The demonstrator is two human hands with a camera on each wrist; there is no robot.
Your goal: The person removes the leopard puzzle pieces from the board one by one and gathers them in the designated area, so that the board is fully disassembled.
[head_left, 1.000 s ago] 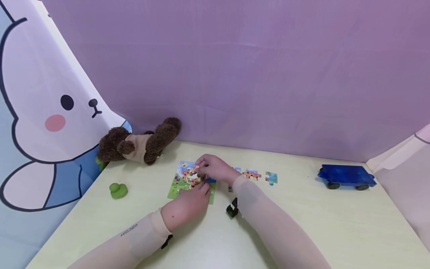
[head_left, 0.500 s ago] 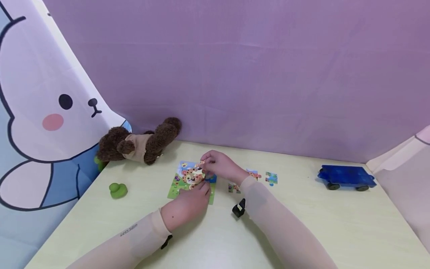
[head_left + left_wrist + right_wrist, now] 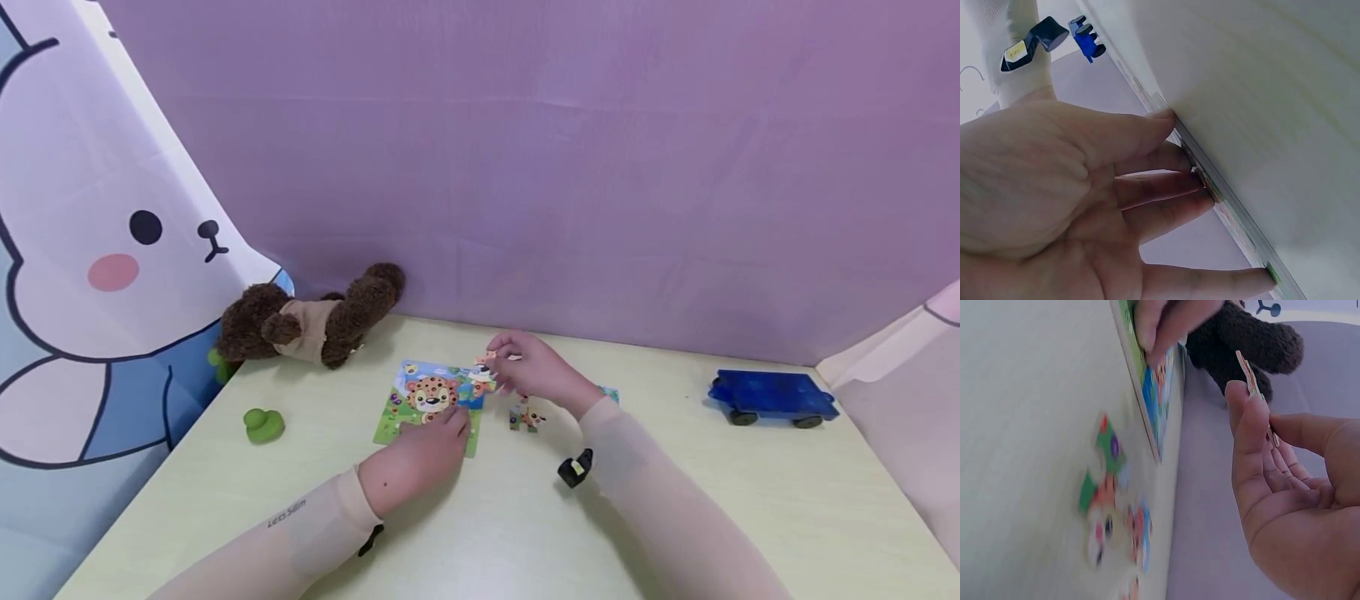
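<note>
My left hand [image 3: 420, 454] rests on the jigsaw board [image 3: 387, 432], a colourful picture with a spotted leopard. In the left wrist view its fingertips [image 3: 1200, 199] touch the board along its edge, fairly straight. Just right of the board, my right hand [image 3: 536, 372] pinches a small jigsaw piece [image 3: 482, 375] in the air. The right wrist view shows that piece [image 3: 1248, 374] edge-on between thumb and fingers, so its picture is mostly hidden. Loose jigsaw pieces [image 3: 528, 418] lie on the table below the right hand, partly covered by it.
A brown plush toy [image 3: 307, 325] lies at the back left against the purple backdrop [image 3: 525, 183]. The green toy duck [image 3: 264, 425] sits on the left of the table [image 3: 480, 533]. At the far right stands a blue wheeled toy cart [image 3: 772, 396].
My right hand has moved right, off the board, carrying the jigsaw piece. More of the leopard picture shows now. The left hand has stayed in place.
</note>
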